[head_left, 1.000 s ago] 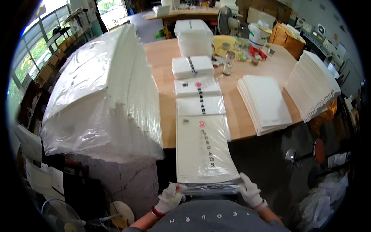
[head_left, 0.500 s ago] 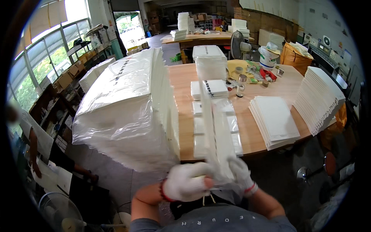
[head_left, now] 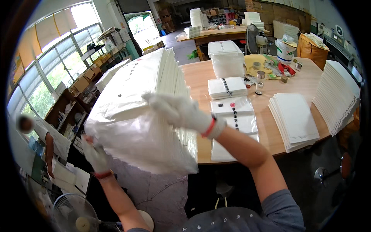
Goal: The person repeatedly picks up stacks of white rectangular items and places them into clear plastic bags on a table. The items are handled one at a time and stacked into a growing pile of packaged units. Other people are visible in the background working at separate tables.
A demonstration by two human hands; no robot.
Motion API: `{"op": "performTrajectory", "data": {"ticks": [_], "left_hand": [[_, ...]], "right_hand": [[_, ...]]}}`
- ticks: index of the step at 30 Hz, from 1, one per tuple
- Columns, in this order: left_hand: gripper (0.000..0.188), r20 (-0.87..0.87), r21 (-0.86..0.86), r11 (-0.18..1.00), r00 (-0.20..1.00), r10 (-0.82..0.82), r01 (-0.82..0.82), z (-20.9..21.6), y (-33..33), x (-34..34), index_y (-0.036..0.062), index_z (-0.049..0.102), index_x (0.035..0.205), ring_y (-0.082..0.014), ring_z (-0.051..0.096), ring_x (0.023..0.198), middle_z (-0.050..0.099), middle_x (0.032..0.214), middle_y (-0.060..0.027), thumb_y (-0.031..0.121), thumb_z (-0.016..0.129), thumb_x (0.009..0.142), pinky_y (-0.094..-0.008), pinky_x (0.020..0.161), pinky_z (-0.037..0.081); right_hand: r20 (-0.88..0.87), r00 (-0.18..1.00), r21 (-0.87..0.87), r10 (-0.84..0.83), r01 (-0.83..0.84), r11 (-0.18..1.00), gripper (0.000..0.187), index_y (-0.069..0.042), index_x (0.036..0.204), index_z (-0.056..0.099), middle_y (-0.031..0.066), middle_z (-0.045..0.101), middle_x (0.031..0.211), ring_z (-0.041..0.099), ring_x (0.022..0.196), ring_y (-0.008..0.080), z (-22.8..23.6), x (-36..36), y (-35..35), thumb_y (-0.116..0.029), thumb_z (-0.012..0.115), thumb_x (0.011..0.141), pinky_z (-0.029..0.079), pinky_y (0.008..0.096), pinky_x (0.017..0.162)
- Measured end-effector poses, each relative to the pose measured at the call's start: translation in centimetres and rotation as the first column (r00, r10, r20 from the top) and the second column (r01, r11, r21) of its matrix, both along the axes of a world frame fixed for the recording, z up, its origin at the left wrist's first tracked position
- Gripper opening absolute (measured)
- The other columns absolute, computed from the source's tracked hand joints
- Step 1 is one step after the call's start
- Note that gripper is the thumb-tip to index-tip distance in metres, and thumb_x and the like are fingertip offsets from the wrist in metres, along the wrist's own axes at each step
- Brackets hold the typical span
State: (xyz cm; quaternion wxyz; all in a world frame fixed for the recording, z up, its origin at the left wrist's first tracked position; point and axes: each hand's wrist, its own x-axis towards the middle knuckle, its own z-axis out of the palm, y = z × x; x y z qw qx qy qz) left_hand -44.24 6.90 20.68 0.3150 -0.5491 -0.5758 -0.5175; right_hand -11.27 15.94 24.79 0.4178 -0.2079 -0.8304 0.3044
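A tall stack of white packs in clear plastic [head_left: 127, 83] stands at the left end of the table. My right hand [head_left: 176, 112], in a white glove with a red cuff, is stretched flat over the stack's near top, blurred by motion. At the stack's near left corner is my left hand [head_left: 96, 154], gloved too, its bare fingertips pointing up beside the plastic; it looks open, though blur hides whether it touches. Right of the stack, flat plastic-wrapped packs [head_left: 234, 112] with dark print and a red mark lie on the table.
Across the wooden table [head_left: 193, 77] are a wrapped stack [head_left: 226, 58], a glass jar [head_left: 259, 83], a bucket [head_left: 285, 52], fanned white sheets [head_left: 295, 120] and a taller white stack [head_left: 336, 96]. Another person [head_left: 50, 135] is at the left, near a fan [head_left: 75, 212].
Both hands held a plastic-wrapped pack upright before my body; now they are over at the left stack, and that pack is no longer between them. The view has shifted left.
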Motion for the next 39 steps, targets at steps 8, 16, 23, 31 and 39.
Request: {"op": "performTrajectory", "data": {"ticks": [8, 16, 23, 31, 39], "left_hand": [[0.007, 0.347, -0.611, 0.491, 0.768, -0.538, 0.621, -29.5, 0.4, 15.1, 0.0051, 0.06, 0.083, -0.028, 0.058, 0.07, 0.06, 0.077, -0.0117, 0.01, 0.054, 0.081, -0.0367, 0.067, 0.048], [0.029, 0.166, -0.707, 0.414, 0.703, -0.692, 0.574, -29.3, 10.1, 38.0, 0.0071, 0.058, 0.101, -0.0308, 0.057, 0.09, 0.06, 0.097, -0.0136, 0.023, 0.062, 0.077, -0.0418, 0.085, 0.042], [0.028, 0.573, -0.752, -0.061, 0.605, -0.553, 0.657, -32.6, 17.4, 38.5, 0.0036, 0.057, 0.091, -0.0353, 0.058, 0.072, 0.061, 0.077, -0.0186, 0.03, 0.052, 0.085, -0.0435, 0.067, 0.045], [0.017, 0.456, -0.703, 0.102, 0.557, -0.694, 0.704, -31.3, 20.1, 38.0, 0.0041, 0.054, 0.088, -0.0282, 0.056, 0.061, 0.06, 0.074, -0.0148, 0.021, 0.053, 0.088, -0.0381, 0.061, 0.046], [0.014, 0.994, -0.105, -0.078, 0.102, -0.042, 0.991, -23.5, 21.7, 38.1, 0.0037, 0.049, 0.103, -0.0046, 0.041, 0.054, 0.064, 0.083, -0.007, 0.012, 0.05, 0.091, -0.0186, 0.053, 0.04]], "right_hand": [[0.183, 0.881, -0.609, 0.437, -0.248, 0.754, 0.042, -0.014, 0.117, 0.058, 0.0087, 0.065, 0.08, 0.063, 0.068, 0.0218, -21.6, 6.0, -9.7, -0.044, 0.04, 0.094, 0.05, 0.0324, 0.063], [0.186, 0.974, -0.942, -0.126, 0.214, 0.261, 0.038, -0.009, 0.119, 0.058, 0.005, 0.06, 0.074, 0.058, 0.063, 0.0098, -28.6, 15.5, -16.7, -0.036, 0.045, 0.095, 0.05, 0.0238, 0.061], [0.198, 0.925, -0.948, -0.324, 0.264, 0.176, 0.038, -0.009, 0.115, 0.059, 0.0035, 0.06, 0.079, 0.057, 0.065, 0.0091, -29.1, 19.0, -12.5, -0.039, 0.051, 0.092, 0.049, 0.0227, 0.06], [-0.223, 0.634, -0.943, -0.741, 0.054, 0.329, 0.043, -0.002, 0.104, 0.063, 0.0003, 0.055, 0.087, 0.052, 0.082, 0.0129, -29.6, 18.6, 0.6, -0.04, 0.061, 0.084, 0.044, 0.029, 0.076], [-0.154, 0.38, 0.314, -0.912, 0.894, 0.319, 0.019, -0.002, 0.085, 0.057, 0.0132, 0.058, 0.09, 0.055, 0.093, 0.0267, -26.9, 19.7, -2.0, -0.017, 0.064, 0.076, 0.045, 0.0414, 0.074]]}}
